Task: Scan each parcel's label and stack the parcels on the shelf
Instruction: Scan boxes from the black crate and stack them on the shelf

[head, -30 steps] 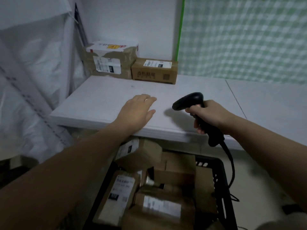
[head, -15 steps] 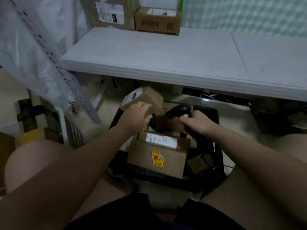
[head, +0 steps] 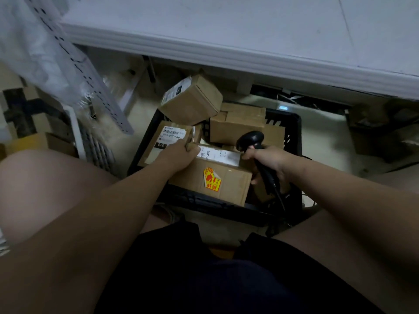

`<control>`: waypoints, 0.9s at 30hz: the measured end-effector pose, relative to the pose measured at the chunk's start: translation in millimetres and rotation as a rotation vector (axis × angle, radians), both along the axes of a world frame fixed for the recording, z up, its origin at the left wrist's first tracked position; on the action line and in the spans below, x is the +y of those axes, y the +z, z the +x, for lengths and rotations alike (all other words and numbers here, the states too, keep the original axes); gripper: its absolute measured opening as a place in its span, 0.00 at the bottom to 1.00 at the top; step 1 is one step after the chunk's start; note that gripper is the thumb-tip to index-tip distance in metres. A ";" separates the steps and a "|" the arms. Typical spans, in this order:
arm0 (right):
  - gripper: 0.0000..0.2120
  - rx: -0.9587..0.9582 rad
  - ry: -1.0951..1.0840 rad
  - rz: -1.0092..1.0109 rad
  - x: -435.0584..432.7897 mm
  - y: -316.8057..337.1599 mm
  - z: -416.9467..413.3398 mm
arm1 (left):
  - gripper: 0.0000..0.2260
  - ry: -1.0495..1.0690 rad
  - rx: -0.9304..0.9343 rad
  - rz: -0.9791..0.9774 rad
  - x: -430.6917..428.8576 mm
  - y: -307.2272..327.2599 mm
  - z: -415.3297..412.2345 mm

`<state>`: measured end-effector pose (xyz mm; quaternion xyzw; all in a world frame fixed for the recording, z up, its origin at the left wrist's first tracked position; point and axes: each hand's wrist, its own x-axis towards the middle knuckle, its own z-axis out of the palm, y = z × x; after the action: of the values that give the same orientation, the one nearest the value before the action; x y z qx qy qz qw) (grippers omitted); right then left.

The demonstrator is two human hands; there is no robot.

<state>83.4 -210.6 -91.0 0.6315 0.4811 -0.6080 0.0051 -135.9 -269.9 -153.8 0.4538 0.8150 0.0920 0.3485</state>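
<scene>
A black crate (head: 292, 134) on the floor holds several brown cardboard parcels. The nearest parcel (head: 229, 184) carries a yellow and red sticker on its front and a white label on top. My left hand (head: 179, 155) grips that parcel's top left corner. My right hand (head: 265, 159) holds a black barcode scanner (head: 250, 139) at the parcel's right end, its head over the label. A flat parcel (head: 166, 139) with a barcode label lies to the left. A small box (head: 192, 100) sits tilted on the crate's far left corner.
The white shelf (head: 249, 39) runs across the top, its front edge overhanging the crate. A perforated white post (head: 74, 64) and plastic sheeting stand at the left. My bare knees flank the crate, and cables lie on the floor at the far right.
The view has tilted down from the shelf to the crate. Both hands came down from the shelf; my left hand now grips the stickered parcel and the scanner sits by its label.
</scene>
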 end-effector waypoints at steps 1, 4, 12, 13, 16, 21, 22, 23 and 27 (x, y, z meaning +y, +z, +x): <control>0.14 0.011 -0.012 0.005 2.1 0.4 -0.8 | 0.29 0.015 0.015 0.028 1.6 2.8 0.7; 0.09 0.090 -0.081 0.049 13.7 9.8 1.7 | 0.25 0.128 0.059 0.125 7.8 18.9 -2.0; 0.07 0.319 -0.248 0.241 35.5 44.0 10.6 | 0.19 0.321 -0.014 0.538 18.3 65.4 -4.7; 0.07 0.338 -0.260 0.273 35.9 47.2 10.3 | 0.16 0.334 -0.022 0.576 20.3 71.9 -3.6; 0.09 0.385 -0.264 0.415 37.9 58.3 11.1 | 0.11 0.363 -0.065 0.673 27.8 90.2 -2.5; 0.11 0.460 -0.254 0.618 43.9 72.4 12.4 | 0.13 0.387 -0.114 0.956 40.7 125.6 -5.1; 0.10 0.491 -0.259 0.650 44.6 75.4 12.6 | 0.12 0.376 -0.110 1.000 43.5 133.9 -5.4; 0.09 0.523 -0.267 0.680 46.0 79.1 12.9 | 0.11 0.360 -0.114 1.040 46.0 142.5 -5.3; 0.17 0.576 -0.242 0.808 59.9 102.7 9.8 | 0.12 0.348 -0.166 1.110 62.0 168.9 -1.8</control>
<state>93.2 -150.7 11.7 0.4409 0.5833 -0.5190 -0.4427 -137.7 -207.9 15.1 0.4192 0.6773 0.5961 0.1013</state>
